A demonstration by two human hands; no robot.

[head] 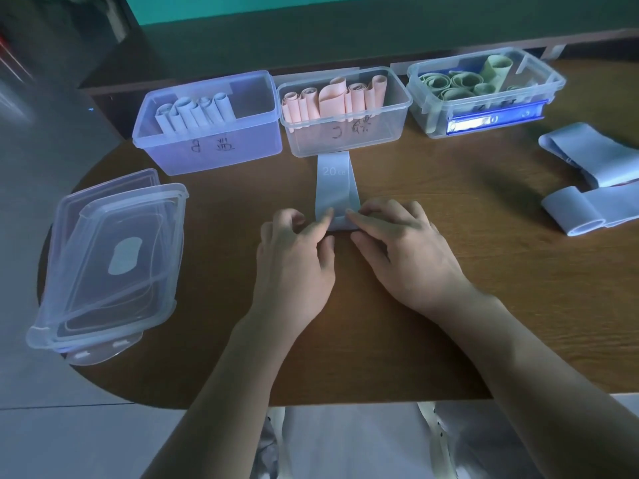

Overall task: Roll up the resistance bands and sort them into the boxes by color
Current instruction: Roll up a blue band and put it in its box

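A light blue resistance band marked "20" lies flat on the wooden table, its far end touching the middle box. Its near end is curled into a small roll pinched between my left hand and my right hand, fingertips of both on it. Three clear boxes stand in a row at the back: the left box holds rolled blue bands, the middle box rolled pink bands, the right box rolled green bands.
Two loose blue bands lie at the right edge, one flat, one partly curled. A stack of clear lids overhangs the table's rounded left end. A wall runs close behind the boxes.
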